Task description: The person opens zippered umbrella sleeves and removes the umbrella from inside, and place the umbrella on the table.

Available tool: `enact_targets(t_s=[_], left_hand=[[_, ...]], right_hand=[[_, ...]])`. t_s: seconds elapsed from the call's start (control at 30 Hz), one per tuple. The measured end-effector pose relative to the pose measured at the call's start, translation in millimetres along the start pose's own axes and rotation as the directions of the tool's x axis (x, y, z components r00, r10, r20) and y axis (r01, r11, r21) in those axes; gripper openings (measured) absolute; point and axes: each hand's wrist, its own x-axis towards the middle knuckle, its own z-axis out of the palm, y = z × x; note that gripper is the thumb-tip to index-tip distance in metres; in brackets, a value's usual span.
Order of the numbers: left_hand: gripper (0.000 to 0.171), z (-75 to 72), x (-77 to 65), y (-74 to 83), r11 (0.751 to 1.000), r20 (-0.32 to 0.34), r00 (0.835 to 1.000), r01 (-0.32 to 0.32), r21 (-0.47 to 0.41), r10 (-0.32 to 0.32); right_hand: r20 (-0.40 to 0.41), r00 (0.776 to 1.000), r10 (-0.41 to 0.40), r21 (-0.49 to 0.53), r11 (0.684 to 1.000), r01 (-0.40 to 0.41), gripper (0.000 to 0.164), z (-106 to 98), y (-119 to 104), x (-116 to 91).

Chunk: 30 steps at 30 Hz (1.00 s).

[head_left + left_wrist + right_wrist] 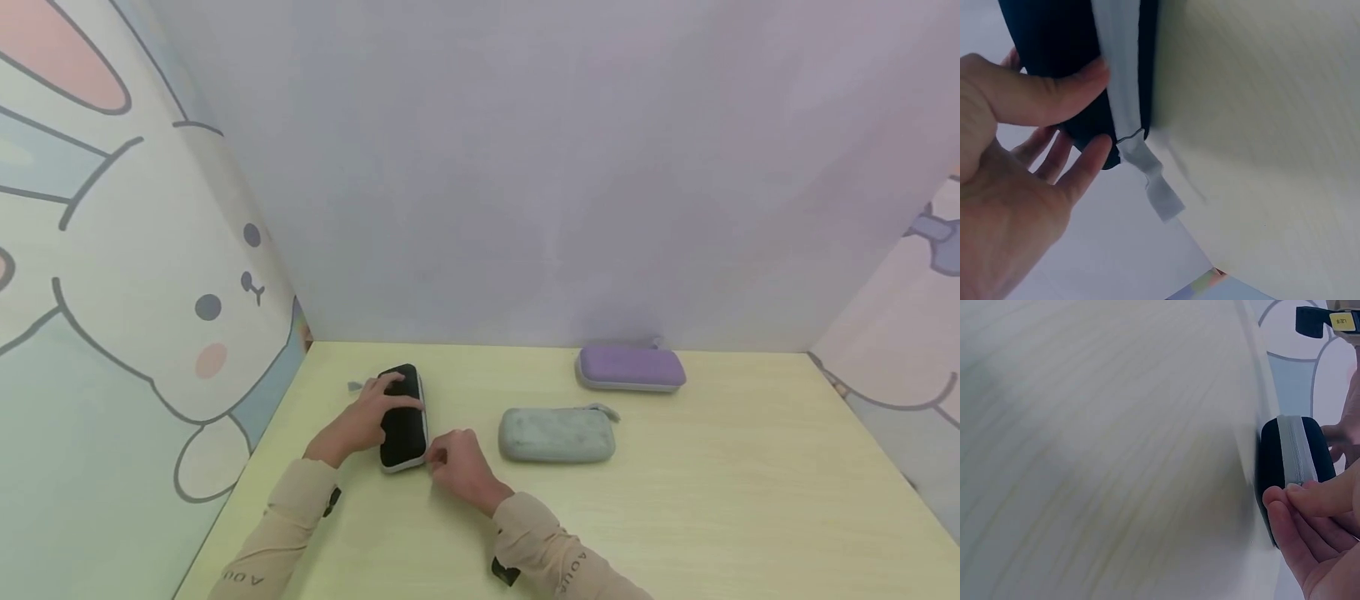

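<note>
A black zippered case (405,437) with a light grey zipper band (1124,69) lies on the left part of the table, long side pointing away from me. Over its top my left hand (367,418) spreads its fingers and holds it steady, thumb on the near side. A grey fabric tab (1159,187) sticks out from the case's far end. At the near right corner, my right hand (461,467) pinches the zipper pull between thumb (1325,495) and forefinger; the pull itself is mostly hidden by the fingertips.
A grey-green zippered case (557,435) lies to the right of my right hand. Farther back and right is a purple case (630,367) near the back wall (510,208). Printed cartoon panels (150,333) stand along the sides of the pale yellow table (720,500).
</note>
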Motion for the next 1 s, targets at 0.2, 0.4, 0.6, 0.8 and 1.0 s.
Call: enact_targets(t_s=[0.2,0.4,0.6,0.8,1.0], left_hand=[[0.077,-1.5,-0.3,2.5,1.000,-0.011,1.000,0.020,0.023,-0.020],[0.075,-1.5,1.6,5.3,0.999,-0.027,0.999,0.045,0.022,-0.045],[0.074,-1.8,3.3,6.8,0.996,-0.032,0.996,0.081,0.045,-0.079],[0.073,-1.3,5.9,8.6,0.993,-0.042,0.995,0.098,0.072,-0.095],[0.074,-0.6,7.6,10.5,0.990,-0.041,0.992,0.120,0.079,-0.117]], right_hand=[[-0.020,1.000,-0.007,-0.012,1.000,0.007,0.023,-3.5,4.3,-1.4],[-0.020,1.000,-0.023,0.004,1.000,0.023,0.020,-4.2,3.9,-3.2],[-0.030,0.999,-0.017,-0.015,1.000,0.016,0.021,-4.6,3.1,-3.4],[-0.007,1.000,-0.003,-0.029,1.000,0.002,0.021,-5.6,-2.8,-4.4],[-0.004,1.000,0.005,-0.039,0.999,-0.005,0.022,-6.7,-0.6,-5.2]])
